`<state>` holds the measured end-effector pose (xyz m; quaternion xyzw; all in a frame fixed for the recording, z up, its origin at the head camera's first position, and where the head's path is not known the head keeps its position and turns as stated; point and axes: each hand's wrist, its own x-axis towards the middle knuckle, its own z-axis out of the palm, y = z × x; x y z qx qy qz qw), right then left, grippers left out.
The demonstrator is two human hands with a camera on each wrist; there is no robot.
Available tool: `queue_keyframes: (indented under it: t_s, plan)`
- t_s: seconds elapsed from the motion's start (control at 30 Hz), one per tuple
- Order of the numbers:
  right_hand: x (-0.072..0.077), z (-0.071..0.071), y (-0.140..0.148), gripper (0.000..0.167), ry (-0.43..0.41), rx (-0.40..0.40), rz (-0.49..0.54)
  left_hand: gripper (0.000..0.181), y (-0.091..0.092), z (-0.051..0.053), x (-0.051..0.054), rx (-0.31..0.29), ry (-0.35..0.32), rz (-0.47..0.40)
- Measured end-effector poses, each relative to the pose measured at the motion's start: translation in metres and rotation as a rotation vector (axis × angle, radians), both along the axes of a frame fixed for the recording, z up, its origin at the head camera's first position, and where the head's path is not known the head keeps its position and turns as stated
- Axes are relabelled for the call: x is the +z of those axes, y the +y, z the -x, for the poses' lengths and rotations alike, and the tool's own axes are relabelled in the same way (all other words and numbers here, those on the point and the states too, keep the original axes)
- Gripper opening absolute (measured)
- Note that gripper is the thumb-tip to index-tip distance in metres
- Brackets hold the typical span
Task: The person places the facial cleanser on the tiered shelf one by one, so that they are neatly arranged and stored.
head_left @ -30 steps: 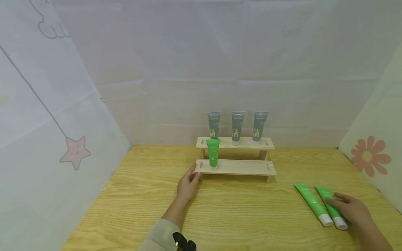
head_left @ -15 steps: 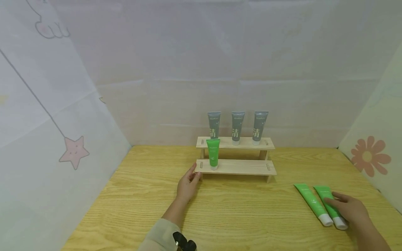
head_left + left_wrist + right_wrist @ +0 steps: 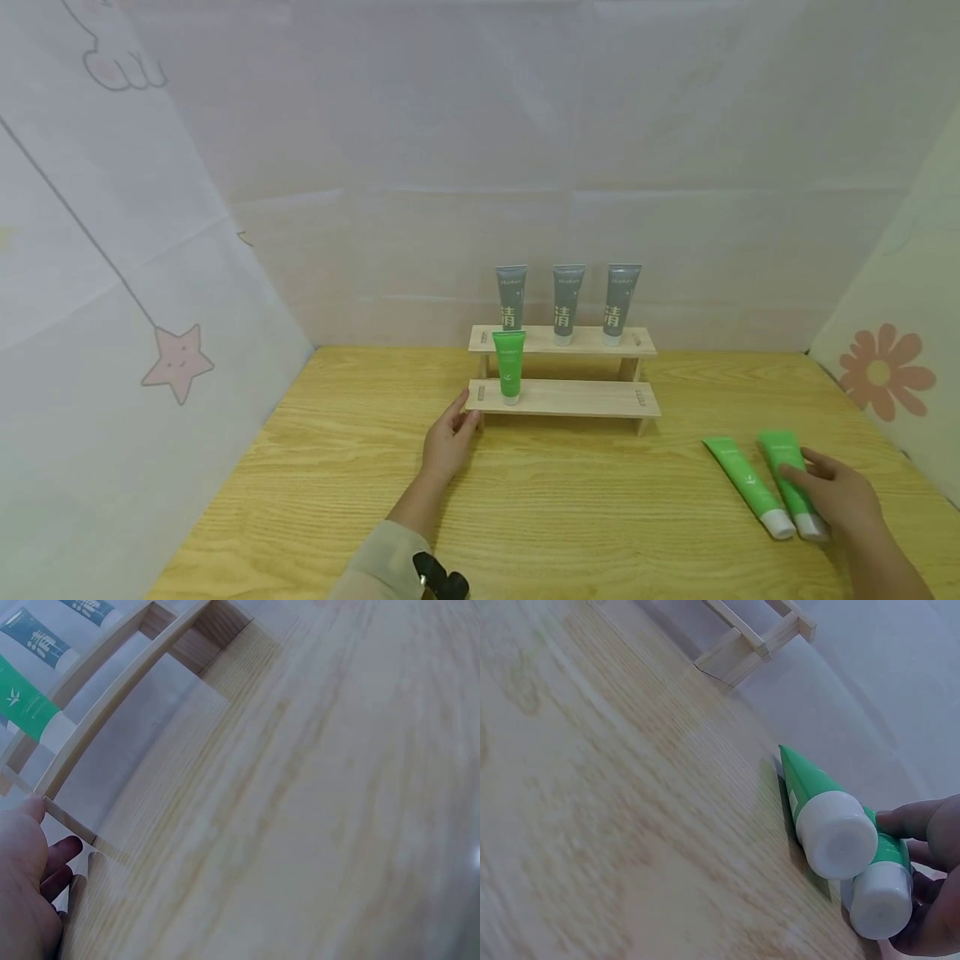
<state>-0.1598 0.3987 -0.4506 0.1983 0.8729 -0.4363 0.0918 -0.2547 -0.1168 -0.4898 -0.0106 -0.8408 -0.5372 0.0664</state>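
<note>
My right hand (image 3: 843, 496) pinches a green squeeze tube (image 3: 787, 471) with a white cap, thumb on top and fingers at its far side. Just left of it a second green tube (image 3: 742, 477) lies on the table; its cap (image 3: 836, 836) is nearest in the right wrist view. My left hand (image 3: 446, 446) holds the left end of a two-tier wooden rack (image 3: 577, 398), thumb at the front corner. On the lower tier, at the left, a green tube (image 3: 510, 367) stands on its cap. Three grey tubes (image 3: 566, 304) stand upright along the upper tier, the left one partly hidden.
The rack stands on a wood-grain table (image 3: 585, 508) near its back edge. Pale cloth walls (image 3: 420, 167) close off the back and both sides, with a pink star (image 3: 178, 364) on the left and a flower (image 3: 877, 373) on the right.
The tube in my right hand has shifted slightly away from me, its flat end raised and farther from the other lying tube. My left hand and the rack stay put.
</note>
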Motion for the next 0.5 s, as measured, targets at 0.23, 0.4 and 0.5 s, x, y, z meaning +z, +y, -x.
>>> queue_keyframes:
  t_s: [0.23,0.4,0.5]
  plan:
    - [0.0015,0.0008,-0.0007,0.089,0.037,-0.034,-0.001,0.052,-0.0004,-0.0005,0.0016,-0.001,-0.002,-0.003]
    - [0.0032,0.0004,-0.0003,0.092,0.041,-0.034,-0.015,0.052,-0.0006,-0.0005,0.0014,0.003,-0.011,0.001]
    - [0.0058,-0.0001,-0.0021,0.091,0.061,-0.051,-0.006,0.052,-0.0008,-0.0009,0.0013,0.004,-0.013,-0.003]
